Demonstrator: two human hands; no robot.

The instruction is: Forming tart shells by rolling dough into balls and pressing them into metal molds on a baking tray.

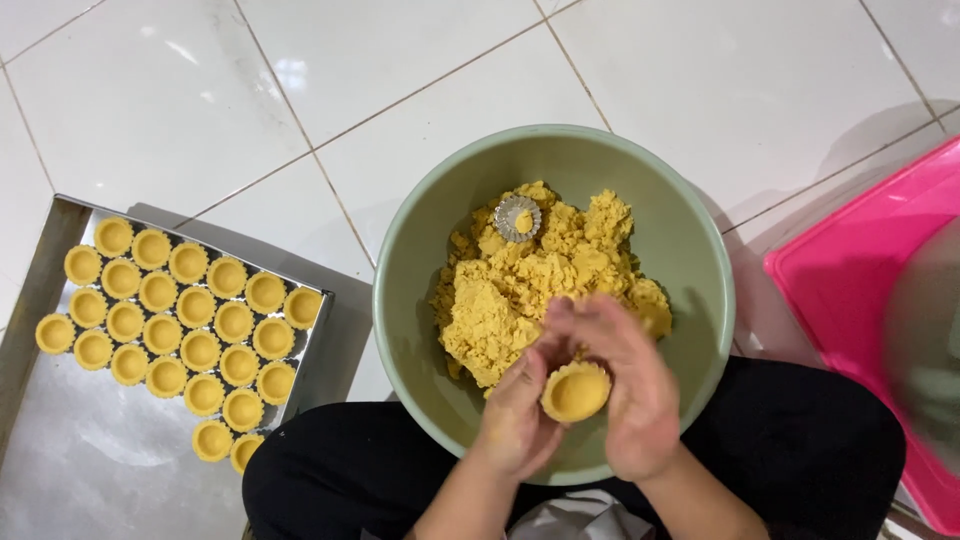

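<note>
Both hands, left hand (515, 415) & right hand (630, 390), cup one tart shell (575, 391) over the green bowl (700, 250); approx 30 shells fill part of the metal tray (60, 440), w/ plenty of dough (540, 275) left, so roughly midway.

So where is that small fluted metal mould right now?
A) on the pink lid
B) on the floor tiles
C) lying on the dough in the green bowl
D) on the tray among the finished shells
C: the small fluted metal mould lies on the heap of yellow dough inside the green bowl, at its far side.
</note>
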